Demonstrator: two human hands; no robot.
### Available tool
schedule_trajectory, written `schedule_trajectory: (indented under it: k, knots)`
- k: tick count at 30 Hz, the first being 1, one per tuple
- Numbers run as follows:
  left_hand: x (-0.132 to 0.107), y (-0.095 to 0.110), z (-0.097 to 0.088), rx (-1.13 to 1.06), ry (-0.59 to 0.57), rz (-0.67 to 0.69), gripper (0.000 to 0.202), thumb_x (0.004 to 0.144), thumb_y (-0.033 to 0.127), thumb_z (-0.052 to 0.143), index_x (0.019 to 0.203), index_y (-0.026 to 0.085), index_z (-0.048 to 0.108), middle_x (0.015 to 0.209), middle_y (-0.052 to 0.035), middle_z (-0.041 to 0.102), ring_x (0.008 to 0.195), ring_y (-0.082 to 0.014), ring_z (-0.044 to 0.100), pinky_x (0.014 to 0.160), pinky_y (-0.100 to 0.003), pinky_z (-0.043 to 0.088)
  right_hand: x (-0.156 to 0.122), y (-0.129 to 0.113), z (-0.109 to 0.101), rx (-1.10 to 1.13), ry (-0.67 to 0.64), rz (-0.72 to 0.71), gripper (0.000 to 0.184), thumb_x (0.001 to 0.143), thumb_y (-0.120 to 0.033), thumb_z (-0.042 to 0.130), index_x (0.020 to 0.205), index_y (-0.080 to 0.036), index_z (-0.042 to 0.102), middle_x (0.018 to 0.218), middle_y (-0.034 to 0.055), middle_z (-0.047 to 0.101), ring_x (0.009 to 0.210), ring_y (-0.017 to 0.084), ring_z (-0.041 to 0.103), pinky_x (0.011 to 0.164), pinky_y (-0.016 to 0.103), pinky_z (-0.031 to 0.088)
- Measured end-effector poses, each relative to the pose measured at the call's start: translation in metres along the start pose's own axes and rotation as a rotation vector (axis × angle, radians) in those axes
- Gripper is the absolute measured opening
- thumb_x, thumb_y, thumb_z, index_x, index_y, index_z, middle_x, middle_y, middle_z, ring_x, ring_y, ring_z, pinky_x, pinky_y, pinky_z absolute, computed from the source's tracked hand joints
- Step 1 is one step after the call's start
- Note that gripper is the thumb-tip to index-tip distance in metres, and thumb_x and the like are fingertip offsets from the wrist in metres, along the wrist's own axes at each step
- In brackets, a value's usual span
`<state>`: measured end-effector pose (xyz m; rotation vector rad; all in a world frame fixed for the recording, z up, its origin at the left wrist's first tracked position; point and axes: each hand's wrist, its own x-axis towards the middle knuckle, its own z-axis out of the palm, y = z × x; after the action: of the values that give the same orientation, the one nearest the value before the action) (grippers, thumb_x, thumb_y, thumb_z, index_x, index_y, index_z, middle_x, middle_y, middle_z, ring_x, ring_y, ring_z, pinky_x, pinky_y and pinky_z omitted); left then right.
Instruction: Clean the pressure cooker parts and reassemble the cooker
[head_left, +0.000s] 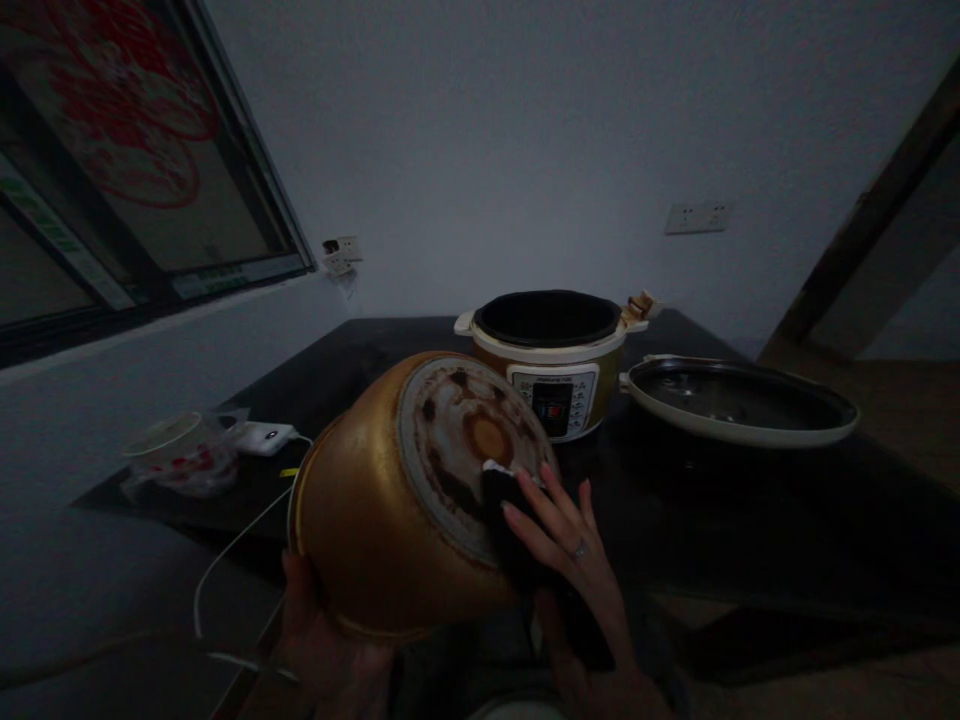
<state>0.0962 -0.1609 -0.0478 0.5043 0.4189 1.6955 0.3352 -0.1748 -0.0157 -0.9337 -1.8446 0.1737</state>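
Observation:
A gold-coloured inner pot (367,520) is tipped on its side, its stained round bottom (469,440) facing up towards me. My left hand (315,640) grips the pot's rim from below. My right hand (570,550) lies on the pot's bottom with fingers stretched out, pressing a dark cloth (506,520) against it. Behind the pot stands a gold and white electric pressure cooker (559,365), open and without its inner pot.
The cooker's lid (739,400) lies upside down to the right on the dark table (750,500). At left are a bag-wrapped cup (184,455), a white charger (262,437) with a cable, and a window (127,160). Wall sockets (697,217) sit behind.

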Motion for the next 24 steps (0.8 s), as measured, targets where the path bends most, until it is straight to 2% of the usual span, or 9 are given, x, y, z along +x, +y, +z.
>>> schedule_trajectory:
  k: [3, 6, 9, 12, 15, 17, 20, 24]
  knots:
    - [-0.001, 0.002, 0.006, -0.017, -0.050, 0.029, 0.043, 0.101, 0.042, 0.026, 0.127, 0.044, 0.060, 0.120, 0.0102, 0.070, 0.112, -0.0165, 0.067, 0.098, -0.031, 0.054, 0.000, 0.012, 0.000, 0.155, 0.057, 0.166, 0.044, 0.099, -0.033, 0.041, 0.142, -0.038, 0.045, 0.154, 0.0004, 0.041, 0.146, 0.026, 0.029, 0.119, 0.065, 0.006]
    - [-0.004, 0.006, 0.008, -0.028, -0.007, 0.060, 0.045, 0.101, 0.042, 0.024, 0.128, 0.044, 0.060, 0.123, 0.0090, 0.067, 0.114, -0.0194, 0.066, 0.096, -0.036, 0.056, 0.008, 0.025, -0.002, 0.289, 0.136, 0.311, 0.039, 0.099, -0.036, 0.043, 0.137, -0.037, 0.053, 0.154, 0.0002, 0.041, 0.145, 0.024, 0.032, 0.121, 0.059, 0.008]
    - [-0.009, 0.011, 0.004, -0.017, -0.013, 0.026, 0.047, 0.100, 0.040, 0.022, 0.125, 0.044, 0.061, 0.121, 0.0084, 0.068, 0.114, -0.0217, 0.065, 0.095, -0.041, 0.057, 0.019, 0.034, -0.006, 0.367, 0.170, 0.406, 0.041, 0.098, -0.042, 0.046, 0.137, -0.033, 0.054, 0.155, 0.0009, 0.038, 0.146, 0.022, 0.031, 0.122, 0.051, 0.014]
    - [-0.014, 0.015, -0.001, -0.012, -0.053, -0.042, 0.048, 0.100, 0.039, 0.021, 0.123, 0.048, 0.062, 0.123, 0.0104, 0.066, 0.118, -0.0200, 0.063, 0.100, -0.039, 0.054, 0.031, 0.040, -0.013, 0.395, 0.209, 0.444, 0.047, 0.097, -0.046, 0.047, 0.141, -0.030, 0.050, 0.156, 0.0018, 0.037, 0.146, 0.020, 0.029, 0.122, 0.045, 0.018]
    - [-0.016, 0.014, 0.000, -0.043, -0.066, -0.053, 0.049, 0.100, 0.038, 0.021, 0.119, 0.046, 0.065, 0.124, 0.0098, 0.065, 0.117, -0.0197, 0.063, 0.101, -0.038, 0.053, 0.039, 0.043, -0.020, 0.383, 0.196, 0.427, 0.050, 0.097, -0.048, 0.045, 0.145, -0.032, 0.044, 0.157, -0.0001, 0.034, 0.148, 0.018, 0.026, 0.122, 0.042, 0.021]
    - [-0.015, 0.013, 0.001, -0.050, -0.076, -0.051, 0.051, 0.100, 0.039, 0.020, 0.117, 0.044, 0.067, 0.122, 0.0087, 0.067, 0.115, -0.0208, 0.065, 0.100, -0.039, 0.054, 0.041, 0.043, -0.023, 0.370, 0.151, 0.370, 0.047, 0.098, -0.047, 0.044, 0.143, -0.034, 0.046, 0.158, -0.0022, 0.031, 0.148, 0.018, 0.024, 0.122, 0.042, 0.021]
    - [-0.013, 0.013, 0.003, -0.023, -0.106, -0.050, 0.051, 0.100, 0.039, 0.019, 0.121, 0.043, 0.065, 0.121, 0.0083, 0.067, 0.113, -0.0217, 0.066, 0.097, -0.039, 0.055, 0.041, 0.039, -0.027, 0.339, 0.078, 0.256, 0.043, 0.099, -0.043, 0.043, 0.140, -0.035, 0.049, 0.159, -0.0033, 0.029, 0.149, 0.020, 0.021, 0.122, 0.047, 0.019]
    - [-0.014, 0.011, 0.011, -0.049, -0.081, -0.064, 0.050, 0.101, 0.039, 0.019, 0.119, 0.049, 0.065, 0.124, 0.0134, 0.065, 0.116, -0.0184, 0.064, 0.099, -0.034, 0.054, 0.035, 0.032, -0.031, 0.225, -0.021, 0.145, 0.045, 0.100, -0.036, 0.041, 0.145, -0.037, 0.041, 0.159, -0.0021, 0.029, 0.150, 0.022, 0.015, 0.121, 0.056, 0.015]
